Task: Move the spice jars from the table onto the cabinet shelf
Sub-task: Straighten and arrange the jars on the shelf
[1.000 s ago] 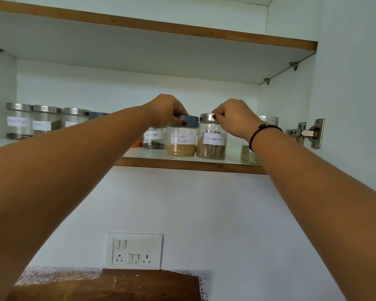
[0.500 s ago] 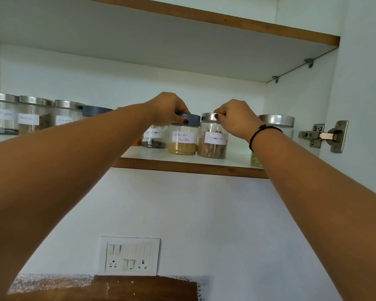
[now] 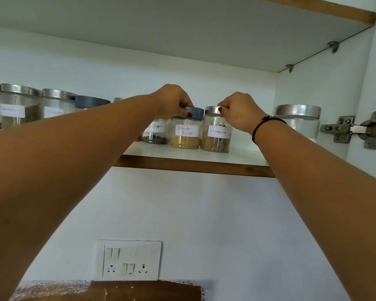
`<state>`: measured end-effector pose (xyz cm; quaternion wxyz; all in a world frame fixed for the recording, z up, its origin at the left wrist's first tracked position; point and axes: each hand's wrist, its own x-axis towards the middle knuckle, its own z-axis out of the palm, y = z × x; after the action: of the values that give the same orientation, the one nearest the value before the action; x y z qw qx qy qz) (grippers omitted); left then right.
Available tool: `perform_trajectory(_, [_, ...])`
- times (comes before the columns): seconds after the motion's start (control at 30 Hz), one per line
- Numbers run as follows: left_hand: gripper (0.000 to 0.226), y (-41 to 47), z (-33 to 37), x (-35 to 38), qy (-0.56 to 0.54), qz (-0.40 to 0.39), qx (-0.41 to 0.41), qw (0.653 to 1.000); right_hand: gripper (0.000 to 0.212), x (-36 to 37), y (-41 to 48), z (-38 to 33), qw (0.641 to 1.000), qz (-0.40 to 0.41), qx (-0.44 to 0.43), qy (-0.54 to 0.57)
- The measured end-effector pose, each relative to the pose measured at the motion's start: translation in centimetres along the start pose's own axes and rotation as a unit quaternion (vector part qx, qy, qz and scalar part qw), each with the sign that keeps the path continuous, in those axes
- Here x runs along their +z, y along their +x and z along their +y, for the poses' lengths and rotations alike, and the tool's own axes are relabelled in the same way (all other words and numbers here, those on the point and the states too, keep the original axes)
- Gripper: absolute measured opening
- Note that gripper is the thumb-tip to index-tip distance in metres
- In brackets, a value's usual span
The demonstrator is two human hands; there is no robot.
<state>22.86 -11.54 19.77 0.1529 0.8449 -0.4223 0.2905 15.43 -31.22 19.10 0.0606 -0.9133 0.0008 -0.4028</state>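
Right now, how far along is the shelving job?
Done: several jars, cloves jar and pepper jar among them, stand on the shelf. In hand: left hand grips the coriander jar by its lid, right hand the cinnamon jar; both rest on the shelf. Left: release; the table is out of view.

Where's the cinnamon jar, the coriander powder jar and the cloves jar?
cinnamon jar (image 3: 218, 131), head view, on its white label.
coriander powder jar (image 3: 186, 130), head view, on its label.
cloves jar (image 3: 53, 111), head view, on its label.
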Motion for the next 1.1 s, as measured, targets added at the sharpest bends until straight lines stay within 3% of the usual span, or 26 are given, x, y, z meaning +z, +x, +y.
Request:
perform_trajectory(0.23, [0.025,1.0,-1.0,0.7,0.004,0.003,-0.005,1.0,0.025,1.4,1.1,0.3,1.0,-0.006,-0.003,-0.028])
perform_trajectory(0.67, [0.034,1.2,-1.5,3.3,0.056,0.039,0.016,0.998,0.03,3.9,1.5,1.3,0.99,0.065,-0.05,-0.116])
perform_trajectory(1.1, [0.04,1.1,-2.0,3.3,0.089,0.04,0.017,0.995,0.028,3.9,1.7,1.2,0.983,0.049,-0.058,-0.169])
